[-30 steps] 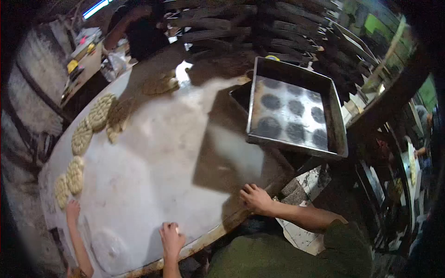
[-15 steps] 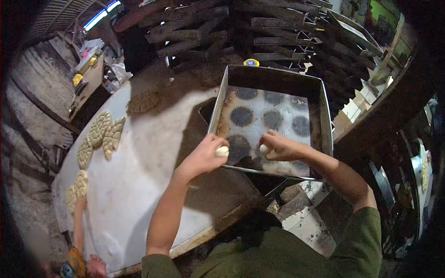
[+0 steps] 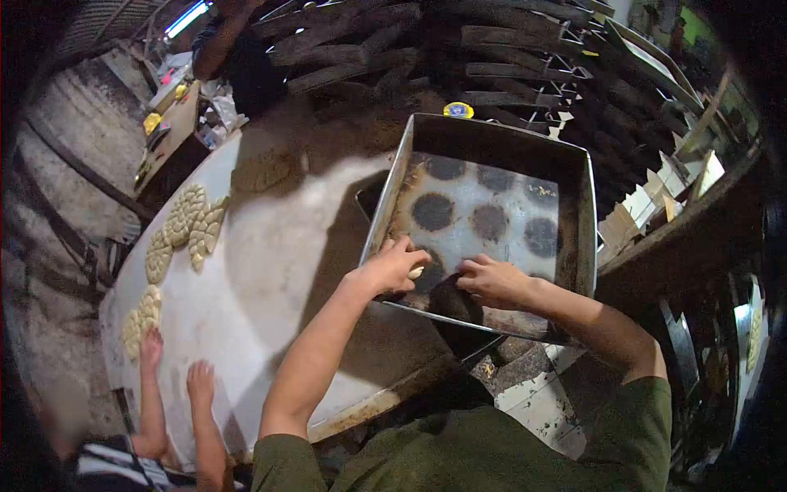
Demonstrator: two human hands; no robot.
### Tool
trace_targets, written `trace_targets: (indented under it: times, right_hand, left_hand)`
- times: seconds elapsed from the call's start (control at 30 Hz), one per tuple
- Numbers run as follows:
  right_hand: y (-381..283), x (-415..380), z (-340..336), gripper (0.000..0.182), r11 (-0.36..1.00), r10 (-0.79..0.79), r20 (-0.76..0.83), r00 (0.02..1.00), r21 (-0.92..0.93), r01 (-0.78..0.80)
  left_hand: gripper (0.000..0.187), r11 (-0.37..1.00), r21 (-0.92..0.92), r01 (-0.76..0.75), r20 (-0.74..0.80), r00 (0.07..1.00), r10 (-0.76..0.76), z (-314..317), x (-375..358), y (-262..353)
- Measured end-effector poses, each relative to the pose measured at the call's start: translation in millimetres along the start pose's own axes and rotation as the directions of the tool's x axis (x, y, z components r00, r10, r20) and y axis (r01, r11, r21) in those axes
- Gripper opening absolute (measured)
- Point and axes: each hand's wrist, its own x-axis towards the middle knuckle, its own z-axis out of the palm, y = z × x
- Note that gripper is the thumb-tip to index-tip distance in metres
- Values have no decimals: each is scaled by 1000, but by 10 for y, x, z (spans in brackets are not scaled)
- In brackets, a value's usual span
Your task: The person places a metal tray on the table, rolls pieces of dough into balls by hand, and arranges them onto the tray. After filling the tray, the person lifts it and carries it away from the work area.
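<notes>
My left hand (image 3: 395, 266) is closed on a pale piece of dough (image 3: 416, 272), just inside the near left corner of a deep metal pan (image 3: 492, 133). My right hand (image 3: 497, 281) is inside the near side of the same pan, low over its floor, fingers curled and pointing left. What those fingers hold is hidden. Dark round marks and brown stains cover the pan's grey floor. The pan overhangs the edge of a white round-edged table (image 3: 270, 295).
Patterned flat dough pieces (image 3: 184, 215) lie at the table's left. Another person's hands (image 3: 152, 348) reach in there, one touching the dough. A person in dark clothing (image 3: 250, 70) stands at the far side. Dark stacked pans (image 3: 508, 66) fill the back; a yellow-and-blue round object (image 3: 458, 110) sits behind the pan.
My left hand has moved right and into the pan with its dough. The pale dough at my right hand no longer shows. The other person's second hand now reaches further over the table.
</notes>
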Motion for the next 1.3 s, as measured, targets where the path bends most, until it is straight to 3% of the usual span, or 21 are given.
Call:
trace_targets:
  times: [0.17,0.23,0.33,0.4,0.53,0.6,0.63,0.67,0.7,0.73,0.77,0.83,0.9,0.97,1.03,1.13,1.23,1.3]
  right_hand:
    - [-110,-48,-96,30,998,58,12,998,-28,-57]
    - [-124,-13,-116,29,997,79,9,997,-26,-79]
    - [-32,7,-16,31,998,46,59,997,-36,-44]
    - [-71,-7,-28,35,997,39,5,999,-62,-39]
    - [38,-36,47,41,991,-18,30,999,-130,22]
    - [-107,-8,-160,38,993,-54,-158,986,-114,37]
    - [-186,7,-308,38,992,-57,-162,985,-122,37]
    - [-262,37,-513,35,993,31,-282,959,118,2]
    - [-337,61,-692,32,936,139,-373,917,352,1]
    - [-412,76,-806,36,884,179,-398,900,466,30]
    - [-525,93,-898,36,888,171,-404,899,459,38]
    - [-830,128,-1064,39,743,143,-440,886,639,197]
    - [-1190,165,-1178,41,768,129,-359,925,626,136]
    - [-1542,284,-1094,39,754,153,-399,904,638,154]
    - [-1798,428,-894,32,798,66,-454,889,559,226]
    - [-2226,565,-726,23,739,110,-428,897,638,214]
    - [-2669,715,-585,17,707,192,-417,888,687,169]
    - [-2966,839,-497,15,813,124,-630,767,507,285]
  left_hand:
    - [57,990,-133,-39,-99,995,25,-82,-31,-121]
    - [51,996,-86,11,48,999,-7,-31,74,-172]
    - [40,996,-32,-79,-22,997,78,-12,75,-84]
    - [33,979,-32,-203,-110,974,198,62,71,-125]
    - [31,972,143,-185,-27,981,191,79,81,-70]
    - [29,991,-1,-132,29,991,132,-15,93,-27]
    - [29,991,4,-132,23,991,132,-66,38,-11]
    - [33,930,-301,-212,-124,975,182,-186,-94,62]
    - [36,767,-559,-314,-278,943,184,-303,-259,146]
    - [53,493,-837,-237,-215,971,101,-396,-475,252]
    - [53,499,-832,-242,-224,970,98,-406,-658,297]
    - [69,51,-926,-374,-363,920,144,-305,-1024,372]
    - [69,-59,-931,-360,-364,925,106,-147,-1369,458]
    - [64,0,-917,-400,-400,916,9,18,-1628,520]
    - [59,6,-921,-389,-389,918,-75,169,-1902,538]
    - [54,66,-891,-448,-453,877,-160,442,-2299,415]
    - [49,24,-875,-483,-473,845,-250,611,-2757,450]
    - [48,-43,-864,-502,-468,832,-296,693,-3007,413]
